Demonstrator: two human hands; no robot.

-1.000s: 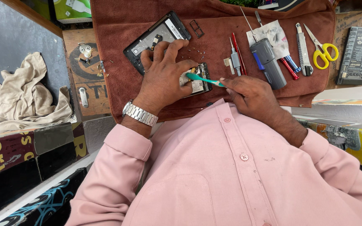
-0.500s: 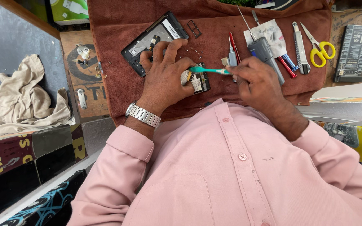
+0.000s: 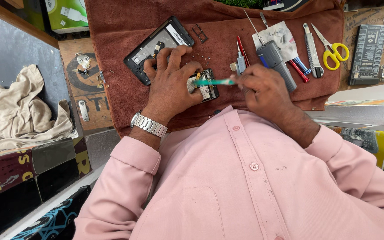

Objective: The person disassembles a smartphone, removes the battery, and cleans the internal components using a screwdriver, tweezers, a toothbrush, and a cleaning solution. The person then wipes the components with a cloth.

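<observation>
Circuit board (image 3: 206, 89) lies on the brown cloth (image 3: 227, 40), pinned under my closed left hand (image 3: 172, 84), right hand (image 3: 263, 86) pinching teal brush (image 3: 214, 82) against it; emptied phone frame (image 3: 156, 46) and loose screws (image 3: 198, 57) alongside, reassembly not begun.

Beside the right grip: one teal tool (image 3: 214, 82) held, one yellow-handled pair of scissors (image 3: 332, 51), one utility knife (image 3: 312, 51), one grey driver (image 3: 276, 62). Past the left grip: one open phone frame (image 3: 156, 46), one crumpled cloth (image 3: 23, 111).
</observation>
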